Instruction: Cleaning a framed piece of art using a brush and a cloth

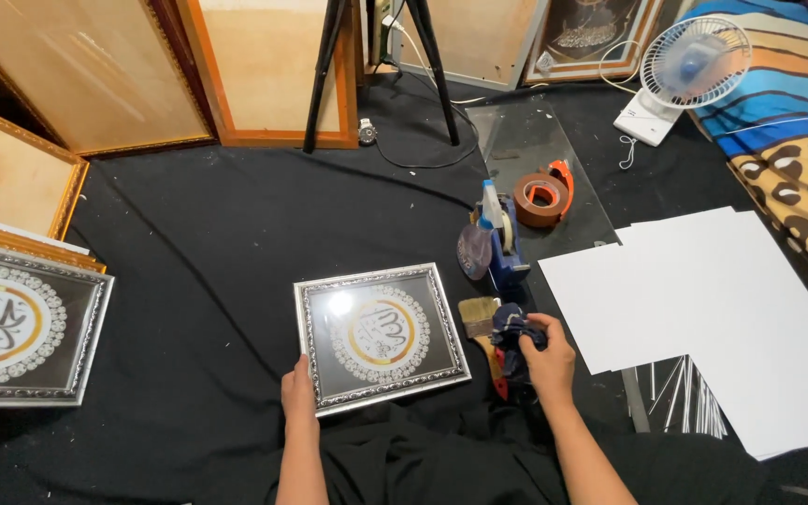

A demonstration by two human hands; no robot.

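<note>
Both bare forearms reached forward from the lower edge of the view. Left hand (297, 391) lay flat, palm down, fingers together and pointing ahead, wrist straight. Right hand (544, 353) sat further forward, fingers curled inward into a closed grasp, knuckles up, wrist bent slightly left.

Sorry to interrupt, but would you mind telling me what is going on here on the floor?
A person sits over a black cloth. The left hand rests on the lower left corner of a small silver-framed picture lying flat. The right hand grips a bunched dark rag beside the frame, over a paintbrush. White sheets lie to the right.
</note>
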